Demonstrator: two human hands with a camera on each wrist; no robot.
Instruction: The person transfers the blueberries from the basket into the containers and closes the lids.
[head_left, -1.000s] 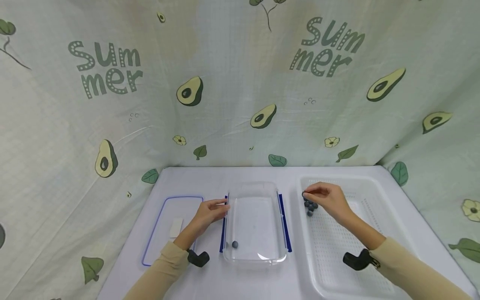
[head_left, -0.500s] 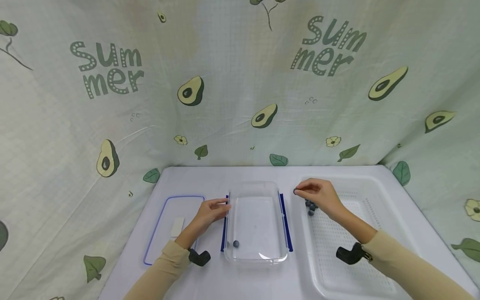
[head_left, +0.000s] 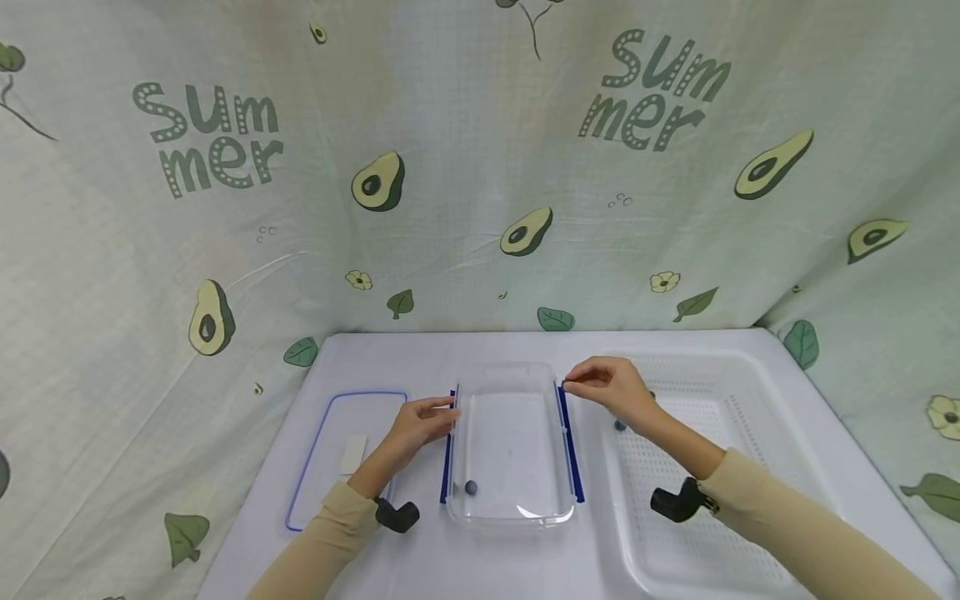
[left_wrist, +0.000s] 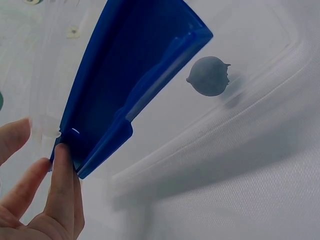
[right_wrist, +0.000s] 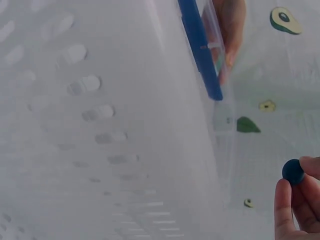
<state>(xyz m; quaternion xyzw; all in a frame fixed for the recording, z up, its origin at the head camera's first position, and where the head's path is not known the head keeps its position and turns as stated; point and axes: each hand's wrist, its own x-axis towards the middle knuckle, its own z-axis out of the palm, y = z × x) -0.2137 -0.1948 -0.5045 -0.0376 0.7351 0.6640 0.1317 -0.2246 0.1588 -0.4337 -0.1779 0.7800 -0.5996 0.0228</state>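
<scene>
we are seeing the right hand point(head_left: 606, 390) pinching one blueberry point(right_wrist: 293, 172) between thumb and fingertips, near the far right corner of the clear box point(head_left: 510, 450). the left hand point(head_left: 416, 429), with its fingers relaxed, is touching the blue latch point(left_wrist: 130, 65) on the box's left side. the two hands are staying apart from each other. a second blueberry point(head_left: 470, 487) is lying inside the box, near its near left corner. on the tabletop point(head_left: 420, 358), the white basket point(head_left: 720, 417) is standing to the right, partly hidden by the right arm, and the blue-edged lid point(head_left: 318, 483) is lying to the left.

lid point(head_left: 322, 487) left of container point(head_left: 510, 458) | berry point(head_left: 471, 487) in container, near-left corner | basket point(head_left: 663, 533) right, berries point(head_left: 620, 425) inside
</scene>
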